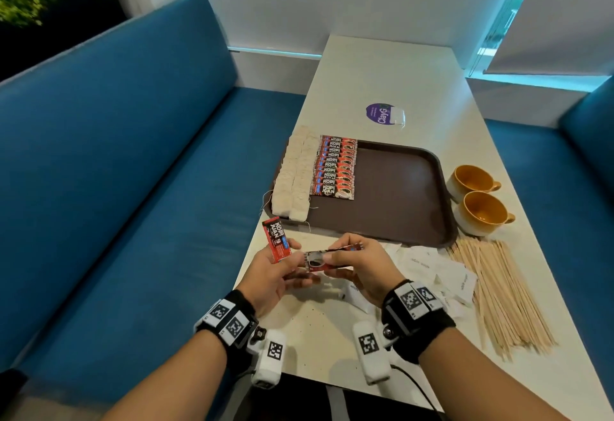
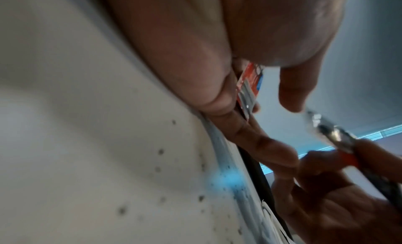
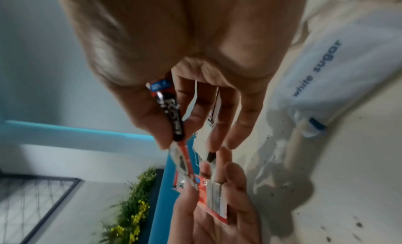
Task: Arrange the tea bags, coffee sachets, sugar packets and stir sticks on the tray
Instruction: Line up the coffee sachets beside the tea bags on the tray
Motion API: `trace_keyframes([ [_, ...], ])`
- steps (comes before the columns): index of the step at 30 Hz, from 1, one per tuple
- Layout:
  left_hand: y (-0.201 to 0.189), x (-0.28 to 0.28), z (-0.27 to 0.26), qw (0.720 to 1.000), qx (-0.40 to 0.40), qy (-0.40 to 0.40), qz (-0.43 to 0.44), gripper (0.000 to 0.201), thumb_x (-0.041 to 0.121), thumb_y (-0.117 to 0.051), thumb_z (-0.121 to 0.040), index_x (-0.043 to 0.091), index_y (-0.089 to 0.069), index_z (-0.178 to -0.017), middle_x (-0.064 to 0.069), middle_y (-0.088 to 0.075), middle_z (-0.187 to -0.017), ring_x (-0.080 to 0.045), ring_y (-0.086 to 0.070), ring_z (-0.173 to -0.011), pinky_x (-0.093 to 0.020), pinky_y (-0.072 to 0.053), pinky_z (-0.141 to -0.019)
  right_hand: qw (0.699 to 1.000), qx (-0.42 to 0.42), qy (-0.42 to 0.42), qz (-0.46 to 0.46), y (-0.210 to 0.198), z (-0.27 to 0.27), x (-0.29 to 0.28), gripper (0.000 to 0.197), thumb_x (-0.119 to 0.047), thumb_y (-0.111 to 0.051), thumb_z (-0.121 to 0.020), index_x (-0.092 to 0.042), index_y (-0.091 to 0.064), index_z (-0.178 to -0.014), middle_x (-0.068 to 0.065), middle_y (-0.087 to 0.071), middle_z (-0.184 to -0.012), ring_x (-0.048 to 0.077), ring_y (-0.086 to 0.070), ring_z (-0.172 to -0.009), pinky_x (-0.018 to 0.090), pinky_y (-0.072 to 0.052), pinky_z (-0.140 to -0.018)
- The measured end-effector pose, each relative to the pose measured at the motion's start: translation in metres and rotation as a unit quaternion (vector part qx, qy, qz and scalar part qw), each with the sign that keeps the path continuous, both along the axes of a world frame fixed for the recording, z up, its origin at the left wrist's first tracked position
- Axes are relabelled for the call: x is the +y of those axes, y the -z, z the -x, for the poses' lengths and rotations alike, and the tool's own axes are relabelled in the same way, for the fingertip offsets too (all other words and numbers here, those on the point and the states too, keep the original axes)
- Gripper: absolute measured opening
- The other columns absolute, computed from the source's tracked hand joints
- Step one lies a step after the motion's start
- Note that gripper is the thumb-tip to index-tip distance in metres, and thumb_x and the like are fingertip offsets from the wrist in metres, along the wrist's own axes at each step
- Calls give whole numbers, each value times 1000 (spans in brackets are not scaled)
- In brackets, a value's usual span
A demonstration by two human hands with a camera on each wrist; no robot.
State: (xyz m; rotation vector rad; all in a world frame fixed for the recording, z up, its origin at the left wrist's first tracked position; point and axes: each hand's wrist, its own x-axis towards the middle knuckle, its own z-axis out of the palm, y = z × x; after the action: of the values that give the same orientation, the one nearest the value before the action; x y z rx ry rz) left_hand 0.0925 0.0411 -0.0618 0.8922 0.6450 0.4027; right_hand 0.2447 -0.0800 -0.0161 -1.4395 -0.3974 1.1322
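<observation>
My left hand [image 1: 288,258] pinches a red coffee sachet [image 1: 275,243] upright above the table's near left edge; the left wrist view shows that sachet [image 2: 250,86] between thumb and fingers. My right hand [image 1: 336,254] pinches a second coffee sachet [image 1: 320,257] lying sideways, its end reaching the left fingers. The right wrist view shows this sachet [image 3: 175,113] between the right thumb and fingers. On the brown tray [image 1: 402,198], tea bags [image 1: 294,174] lie in two columns at the left, with a row of coffee sachets [image 1: 335,165] beside them. Sugar packets [image 1: 442,271] and stir sticks [image 1: 498,294] lie on the table.
Two orange cups [image 1: 475,198] stand right of the tray. A purple sticker [image 1: 382,113] and a small clear packet lie beyond it. A blue bench [image 1: 133,171] runs along the left. A white sugar packet [image 3: 326,72] lies under my right hand.
</observation>
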Motion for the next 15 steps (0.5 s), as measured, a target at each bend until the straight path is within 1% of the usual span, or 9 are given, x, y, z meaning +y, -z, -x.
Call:
trace_keyframes([
  [1,0,0,0,1000,-2,-15,11,14,3,-58,-99,7,-52,-111,-22,-68,-94,-41,-69,-78,-39,-61,-62,999,31,8,-19,1,-1,-2,23,17,-73,-77,-4,-64,-73,19,-66,-80,35,-71,-79,40,-62,-74],
  [3,-1,1,0,999,-4,-41,22,15,-4,-42,-103,6,-48,-112,-22,-67,-89,-37,-69,-73,-42,-62,-61,996,73,15,-46,2,-2,-6,28,21,-70,-75,-4,-62,-69,19,-64,-77,45,-70,-85,50,-63,-78],
  [4,-2,1,-1,999,-5,-42,21,18,-5,-36,-103,6,-46,-112,-24,-68,-88,-35,-70,-69,-42,-63,-62,995,80,17,-52,2,-3,-9,28,24,-68,-75,-3,-60,-70,20,-64,-78,52,-69,-88,54,-62,-79],
  [6,-3,-1,-1,999,-7,-35,11,21,-5,-31,-105,7,-43,-116,-28,-72,-91,-37,-72,-70,-41,-64,-65,995,84,28,-52,1,-4,-15,26,26,-66,-76,1,-59,-75,27,-62,-85,63,-64,-95,60,-61,-80],
  [7,-3,-2,-1,999,-5,-31,5,22,-5,-31,-106,9,-42,-119,-29,-72,-95,-38,-73,-72,-41,-64,-67,994,86,36,-48,-1,-5,-17,25,24,-68,-74,2,-60,-78,30,-63,-88,63,-64,-96,60,-61,-80],
  [9,-3,-3,0,1000,8,-24,-11,22,-6,-34,-106,8,-41,-120,-32,-72,-102,-44,-73,-81,-41,-64,-70,994,87,53,-42,-4,-9,-22,23,18,-75,-70,4,-64,-85,32,-66,-91,55,-69,-89,54,-63,-78],
  [11,-2,-2,1,1000,17,-12,-12,21,-8,-35,-104,5,-43,-117,-36,-70,-106,-48,-72,-88,-43,-63,-71,993,81,74,-39,-5,-12,-26,32,15,-77,-69,6,-66,-97,30,-68,-94,47,-71,-87,47,-64,-76],
  [13,-3,-2,3,1000,28,11,-9,23,-13,-35,-98,0,-48,-112,-36,-70,-105,-45,-71,-87,-41,-62,-68,991,72,103,-35,-5,-16,-31,42,17,-77,-71,5,-63,-108,28,-69,-95,45,-71,-88,44,-65,-76],
  [15,-5,1,3,997,52,39,-36,27,-18,-33,-93,-5,-54,-105,-29,-70,-96,-35,-71,-80,-36,-60,-65,989,64,133,-27,-5,-21,-38,47,14,-80,-67,1,-59,-107,31,-68,-96,43,-71,-84,40,-64,-73],
])
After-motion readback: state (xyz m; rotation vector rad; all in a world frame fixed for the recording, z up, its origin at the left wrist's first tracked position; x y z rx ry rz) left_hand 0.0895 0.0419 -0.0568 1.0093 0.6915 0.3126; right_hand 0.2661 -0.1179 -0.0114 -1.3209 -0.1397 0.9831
